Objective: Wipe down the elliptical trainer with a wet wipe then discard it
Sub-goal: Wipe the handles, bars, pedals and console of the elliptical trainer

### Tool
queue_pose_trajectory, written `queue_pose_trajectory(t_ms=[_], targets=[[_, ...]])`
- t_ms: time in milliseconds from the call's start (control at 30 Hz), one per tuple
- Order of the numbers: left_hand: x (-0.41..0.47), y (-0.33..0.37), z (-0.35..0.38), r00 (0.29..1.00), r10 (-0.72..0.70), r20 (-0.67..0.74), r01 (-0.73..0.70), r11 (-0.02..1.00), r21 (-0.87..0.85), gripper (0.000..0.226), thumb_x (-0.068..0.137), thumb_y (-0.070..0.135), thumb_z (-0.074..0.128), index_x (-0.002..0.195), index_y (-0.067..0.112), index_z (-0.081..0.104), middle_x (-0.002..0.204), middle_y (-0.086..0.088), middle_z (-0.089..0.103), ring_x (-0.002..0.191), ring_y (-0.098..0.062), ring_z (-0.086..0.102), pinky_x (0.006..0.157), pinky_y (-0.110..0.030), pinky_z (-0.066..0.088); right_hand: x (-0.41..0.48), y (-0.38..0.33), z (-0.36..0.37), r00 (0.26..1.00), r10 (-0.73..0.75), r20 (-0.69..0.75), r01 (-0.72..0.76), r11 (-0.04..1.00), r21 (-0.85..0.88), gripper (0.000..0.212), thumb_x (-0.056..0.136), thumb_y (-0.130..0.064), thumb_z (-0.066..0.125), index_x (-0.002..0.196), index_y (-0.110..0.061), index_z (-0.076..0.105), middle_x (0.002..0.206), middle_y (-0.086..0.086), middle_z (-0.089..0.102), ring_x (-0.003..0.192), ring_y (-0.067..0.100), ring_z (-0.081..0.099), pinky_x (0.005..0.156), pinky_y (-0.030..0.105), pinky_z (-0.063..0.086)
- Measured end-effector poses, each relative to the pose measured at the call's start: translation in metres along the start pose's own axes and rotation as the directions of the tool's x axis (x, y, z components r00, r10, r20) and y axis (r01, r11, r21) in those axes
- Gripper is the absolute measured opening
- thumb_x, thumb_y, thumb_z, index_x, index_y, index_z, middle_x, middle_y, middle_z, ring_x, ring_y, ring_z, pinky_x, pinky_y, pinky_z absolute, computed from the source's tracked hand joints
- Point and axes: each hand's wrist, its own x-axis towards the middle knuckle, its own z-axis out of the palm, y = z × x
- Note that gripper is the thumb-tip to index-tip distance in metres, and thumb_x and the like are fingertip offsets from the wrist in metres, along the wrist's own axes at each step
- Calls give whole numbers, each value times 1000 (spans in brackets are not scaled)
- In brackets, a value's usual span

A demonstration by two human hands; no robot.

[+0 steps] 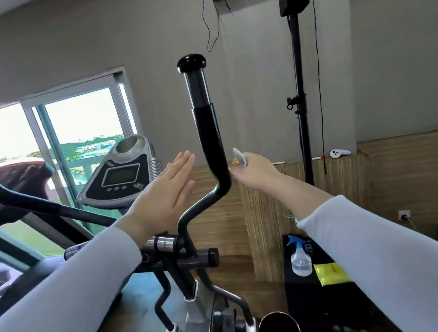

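Note:
The elliptical trainer's black right handlebar rises in the middle of the view, its console behind to the left. My left hand is raised left of the bar, fingers straight and together, apart from it. My right hand reaches in from the right, close beside the bar's bend, and pinches a small folded white wet wipe that sticks up from its fingers.
A round metal bin with crumpled wipes stands on the floor at the bottom. A black box to the right carries a spray bottle and a yellow packet. A speaker stand rises by the wall.

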Motion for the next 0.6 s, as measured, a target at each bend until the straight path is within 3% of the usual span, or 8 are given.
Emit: queue_pose_trajectory(t_ms=[67,133,267,367,500,600], targets=[[-10,14,-5,997,-74,13,74,997,-25,54,103,29,33,152,15,17,158,5,14,144,1,3,116,-15,2,-20,-1,-7,1000,-29,-5,29,1000,8,40,94,-44,48,125,-19,55,80,-2,62,77,19,62,70,33,49],[-22,28,-9,992,-123,34,124,992,-24,54,102,31,32,152,17,16,158,6,14,144,1,4,119,-22,6,-39,1,-12,996,-88,-9,88,994,-59,49,92,-57,45,127,-24,54,94,-4,66,88,18,65,81,39,52],[-54,57,-15,969,-244,33,246,967,-71,54,102,34,32,152,21,18,155,13,13,142,5,3,113,-13,2,-74,3,-15,992,-123,27,126,975,-186,54,90,-69,33,128,-36,54,112,-11,66,106,16,58,97,46,35],[-84,69,-13,958,-284,46,286,957,-51,54,102,34,33,152,20,20,157,8,16,142,3,6,113,-14,3,-99,-1,-11,987,-142,80,157,958,-242,43,96,-62,27,116,-39,57,104,-11,67,108,17,56,95,47,30],[-119,73,-11,942,-322,93,324,946,-3,52,102,27,34,151,15,22,157,3,19,140,4,5,110,-7,-2,-118,-6,7,977,-186,106,209,933,-292,42,101,-52,21,109,-35,58,96,-9,68,112,20,48,87,45,30],[-143,69,-7,924,-367,109,369,929,-4,51,102,26,35,150,14,24,157,2,20,142,0,7,111,-10,-1,-130,-6,25,970,-216,110,240,924,-299,43,102,-48,19,103,-32,59,96,-10,65,111,21,47,82,43,27]])
